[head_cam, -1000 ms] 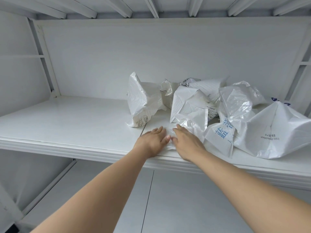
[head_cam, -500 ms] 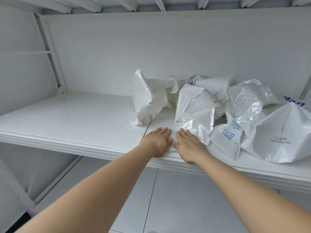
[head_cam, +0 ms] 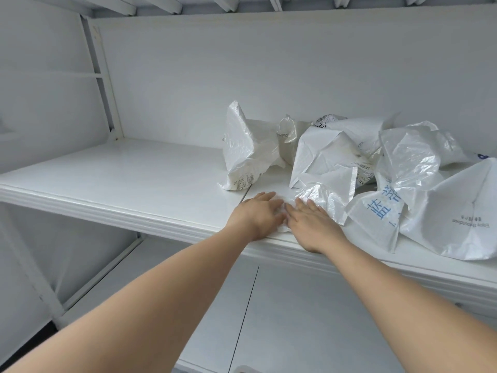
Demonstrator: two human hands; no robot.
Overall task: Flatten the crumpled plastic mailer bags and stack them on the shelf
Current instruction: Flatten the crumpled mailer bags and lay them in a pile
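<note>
On shelf (head_cam: 134,179) edge: L grip (head_cam: 258,215), R grip (head_cam: 312,224) flat-open, pressing mailer bag (head_cam: 322,195).

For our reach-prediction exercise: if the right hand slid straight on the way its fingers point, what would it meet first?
Likely the raised, crumpled part of the mailer bag under the right hand; depth beyond is unclear.

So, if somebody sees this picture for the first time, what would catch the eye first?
First, the two bare hands side by side near the front edge of the white shelf: the left hand and the right hand press flat on a small crumpled mailer bag. Next, the heap of crumpled white bags behind and to the right of them, with a bag with blue characters closest to the right hand.
</note>
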